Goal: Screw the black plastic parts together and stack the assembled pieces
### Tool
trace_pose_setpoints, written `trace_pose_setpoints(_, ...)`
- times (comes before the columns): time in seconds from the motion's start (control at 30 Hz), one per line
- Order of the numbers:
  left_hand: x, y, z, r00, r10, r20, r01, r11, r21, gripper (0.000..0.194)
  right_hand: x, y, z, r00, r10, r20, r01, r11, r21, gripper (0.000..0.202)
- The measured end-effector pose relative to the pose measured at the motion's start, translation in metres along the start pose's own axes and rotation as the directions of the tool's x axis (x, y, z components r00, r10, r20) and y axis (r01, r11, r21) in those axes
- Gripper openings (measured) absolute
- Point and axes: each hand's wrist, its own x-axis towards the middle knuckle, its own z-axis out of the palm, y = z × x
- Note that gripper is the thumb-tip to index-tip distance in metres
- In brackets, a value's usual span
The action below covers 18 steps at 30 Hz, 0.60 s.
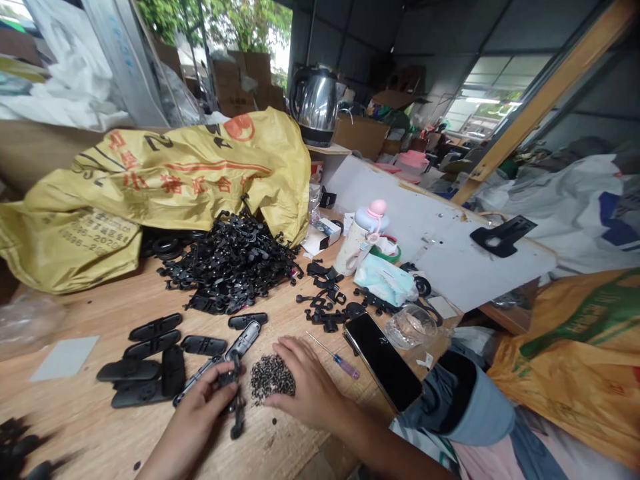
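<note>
Between the thumb and fingers of my left hand (203,403) is a small black plastic part (237,407), held upright over the wooden table (270,450). My right hand (305,380) rests at the right side of a pile of tiny dark screws (267,379), with its fingers apart and curved around the edge; its fingertips partly cover the pile. Long black and grey shells (243,340) lie just beyond my left hand, and several black shells (150,370) lie to its left. A screwdriver (340,360) with a purple handle lies right of my right hand.
Farther back, a big heap of black parts (233,263) spills from under a yellow sack (200,173). To the right are a phone (385,360), a glass bowl (411,325), a tissue pack (385,280) and a bottle (357,240). A kettle (320,107) stands behind.
</note>
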Motion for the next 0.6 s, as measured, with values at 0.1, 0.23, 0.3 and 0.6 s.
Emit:
trace_pose_setpoints(0.1, 0.021, 0.012, 0.001, 0.997, 0.083, -0.005, -0.083, 0.996, 0.022, 0.043, 0.010, 0.008, -0.015, 0.985, 0.107, -0.137, -0.094, 0.991, 0.098, 0.034)
trace_pose_setpoints(0.23, 0.044, 0.026, 0.003, 0.992, 0.129, -0.014, -0.129, 0.991, 0.018, 0.040, 0.032, 0.014, -0.028, 0.988, 0.153, -0.026, -0.154, 0.988, -0.015, 0.018)
trace_pose_setpoints(0.3, 0.047, 0.029, 0.003, 0.988, 0.150, -0.026, -0.150, 0.988, 0.024, 0.040, 0.043, 0.013, -0.028, 0.987, 0.148, 0.064, -0.143, 0.987, -0.069, 0.016)
trace_pose_setpoints(0.6, -0.010, 0.017, -0.003, 0.992, -0.092, 0.084, 0.106, 0.978, -0.180, 0.042, 0.047, -0.008, -0.032, 0.986, 0.113, 0.126, -0.131, 0.981, 0.146, 0.013)
